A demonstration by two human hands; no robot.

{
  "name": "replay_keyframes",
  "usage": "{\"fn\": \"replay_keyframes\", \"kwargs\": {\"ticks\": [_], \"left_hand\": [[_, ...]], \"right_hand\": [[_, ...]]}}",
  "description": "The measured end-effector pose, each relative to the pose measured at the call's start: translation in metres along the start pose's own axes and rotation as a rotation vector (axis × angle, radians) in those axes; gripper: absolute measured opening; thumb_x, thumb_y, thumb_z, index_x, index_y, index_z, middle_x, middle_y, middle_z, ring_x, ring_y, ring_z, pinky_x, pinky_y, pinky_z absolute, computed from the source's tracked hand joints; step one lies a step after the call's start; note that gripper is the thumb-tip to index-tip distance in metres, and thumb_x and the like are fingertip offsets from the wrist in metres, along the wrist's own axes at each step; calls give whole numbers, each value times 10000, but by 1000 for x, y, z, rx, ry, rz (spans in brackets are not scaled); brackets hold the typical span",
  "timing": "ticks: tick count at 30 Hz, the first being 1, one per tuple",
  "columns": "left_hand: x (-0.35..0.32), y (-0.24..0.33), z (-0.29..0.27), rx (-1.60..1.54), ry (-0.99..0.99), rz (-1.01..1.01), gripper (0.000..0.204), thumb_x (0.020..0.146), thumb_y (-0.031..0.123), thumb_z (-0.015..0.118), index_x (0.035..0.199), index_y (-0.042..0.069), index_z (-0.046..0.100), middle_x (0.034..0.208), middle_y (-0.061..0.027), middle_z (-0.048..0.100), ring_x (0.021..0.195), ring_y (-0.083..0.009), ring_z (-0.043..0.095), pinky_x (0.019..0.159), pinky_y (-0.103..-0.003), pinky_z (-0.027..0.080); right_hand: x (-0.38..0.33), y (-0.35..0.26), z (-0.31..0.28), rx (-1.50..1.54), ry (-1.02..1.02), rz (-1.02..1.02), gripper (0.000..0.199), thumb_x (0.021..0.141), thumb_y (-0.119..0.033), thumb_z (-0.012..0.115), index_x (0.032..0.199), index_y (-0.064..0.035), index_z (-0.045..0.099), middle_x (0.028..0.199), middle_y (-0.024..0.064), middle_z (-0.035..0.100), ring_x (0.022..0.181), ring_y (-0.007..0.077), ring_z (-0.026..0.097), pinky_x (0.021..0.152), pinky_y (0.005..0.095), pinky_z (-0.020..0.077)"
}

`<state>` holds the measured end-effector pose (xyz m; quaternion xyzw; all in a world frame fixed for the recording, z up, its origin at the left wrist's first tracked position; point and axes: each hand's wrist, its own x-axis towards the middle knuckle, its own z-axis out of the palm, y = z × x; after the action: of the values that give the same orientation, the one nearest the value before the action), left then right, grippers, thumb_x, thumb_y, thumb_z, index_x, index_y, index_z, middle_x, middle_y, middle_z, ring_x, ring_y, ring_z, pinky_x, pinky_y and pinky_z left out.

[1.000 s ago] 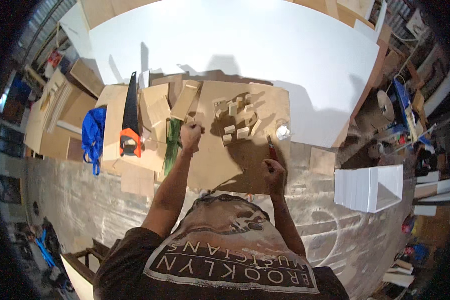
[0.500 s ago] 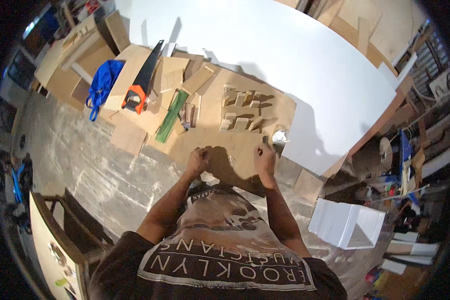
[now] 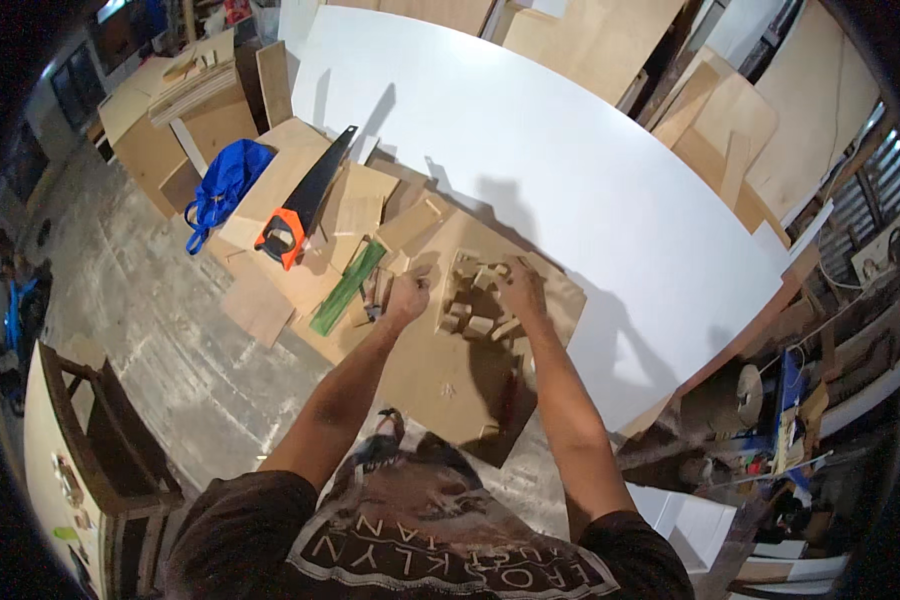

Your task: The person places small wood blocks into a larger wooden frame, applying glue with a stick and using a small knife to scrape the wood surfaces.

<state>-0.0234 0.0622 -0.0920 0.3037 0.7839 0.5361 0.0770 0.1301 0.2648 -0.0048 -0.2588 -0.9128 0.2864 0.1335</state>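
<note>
Over the plywood work board (image 3: 425,375), both my arms reach forward. My right hand (image 3: 522,290) is at the far row of small wooden blocks (image 3: 478,322), its fingers closed about a wooden block (image 3: 490,275); the hand partly hides the grip. Left of the blocks, my left hand (image 3: 408,296) hovers with curled fingers. Whether anything small is in them cannot be made out. Beside it lie a green-painted wood strip (image 3: 348,290) and a hammer-like tool (image 3: 373,300), partly covered.
A handsaw with orange-and-black handle (image 3: 288,232) lies at the left, near a blue bag (image 3: 232,178). Wood offcuts (image 3: 410,222) are piled between saw and blocks. Beyond the board stretches a large white panel (image 3: 570,150). A white box-like piece (image 3: 685,525) stands low at the right.
Both my hands have moved forward from the board's near edge. The right has reached the far blocks; the left has come up beside the green strip. The view has shifted too.
</note>
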Motion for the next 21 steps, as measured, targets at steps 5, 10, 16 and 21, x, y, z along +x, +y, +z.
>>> {"fn": "replay_keyframes", "kwargs": {"ticks": [5, 10, 16, 21], "left_hand": [[16, 8, 28, -55, -228, -144, 586, 868, -77, 462, 1444, 28, 448, 1302, -196, 628, 1194, -283, 618, 973, -356, 505], [11, 2, 54, -266, -61, -62, 600, 833, -102, 442, 1419, 16, 480, 1315, -243, 600, 1239, -332, 584, 1012, -368, 491], [13, -4, 68, -299, -45, -38, 615, 843, -129, 425, 1443, 5, 459, 1335, -229, 595, 1257, -280, 563, 1063, -341, 430], [12, 12, 82, -393, -58, -20, 589, 857, -106, 402, 1427, 13, 493, 1232, -211, 664, 1151, -222, 610, 999, -324, 447]], "right_hand": [[34, 10, 24, -118, -7, -149, 546, 856, -239, 721, 1352, -73, 565, 1388, 169, 556, 1248, 346, 552, 1027, 460, 475], [52, 4, 42, -105, -57, -221, 550, 839, -324, 732, 1312, -75, 601, 1304, 205, 603, 1154, 360, 611, 969, 464, 508], [64, 10, 54, -158, 17, -314, 487, 821, -296, 736, 1259, -109, 637, 1052, 227, 696, 1017, 390, 655, 913, 485, 508], [69, 32, 61, -216, -23, -241, 427, 847, -345, 728, 1199, -111, 671, 935, 214, 715, 872, 406, 682, 870, 496, 516]]}}
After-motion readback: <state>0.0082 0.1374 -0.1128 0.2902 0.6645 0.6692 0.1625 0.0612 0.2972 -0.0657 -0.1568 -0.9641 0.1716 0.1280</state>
